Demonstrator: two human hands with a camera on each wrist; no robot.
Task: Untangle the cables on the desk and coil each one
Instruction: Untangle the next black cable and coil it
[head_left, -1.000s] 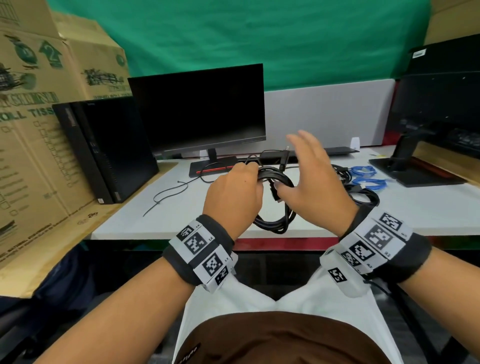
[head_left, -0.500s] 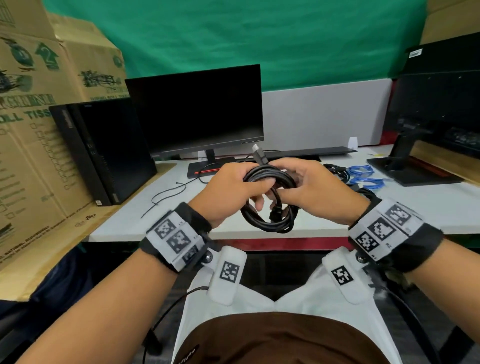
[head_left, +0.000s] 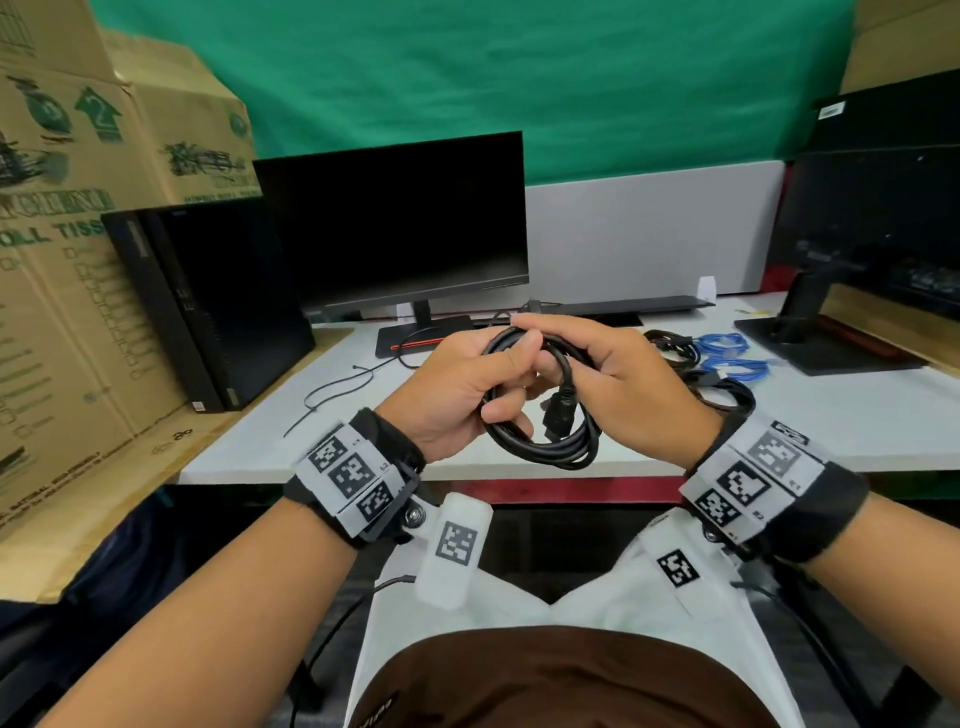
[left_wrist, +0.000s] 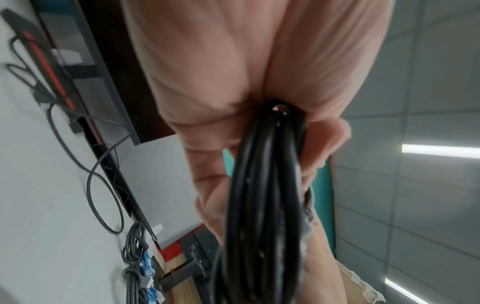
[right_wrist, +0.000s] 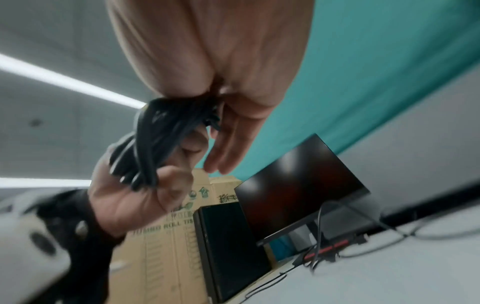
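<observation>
A thick black power cable is wound into a coil and held in the air just in front of the desk's near edge. My left hand grips the coil's left side, thumb on top and fingers curled through the loops. My right hand lies over the coil's top right, with fingers across the strands and the cable pinched underneath. One plug hangs inside the loop. In the left wrist view the strands run out of my fist. The right wrist view shows the same bundle, blurred.
On the desk right of my hands lie a blue cable and more black cables. A thin black cable trails at the left. A monitor, a black computer case and cardboard boxes stand behind.
My right hand, raised and open one second ago, has come down onto the coil's top and taken hold. Both hands with the coil have drawn slightly toward my body.
</observation>
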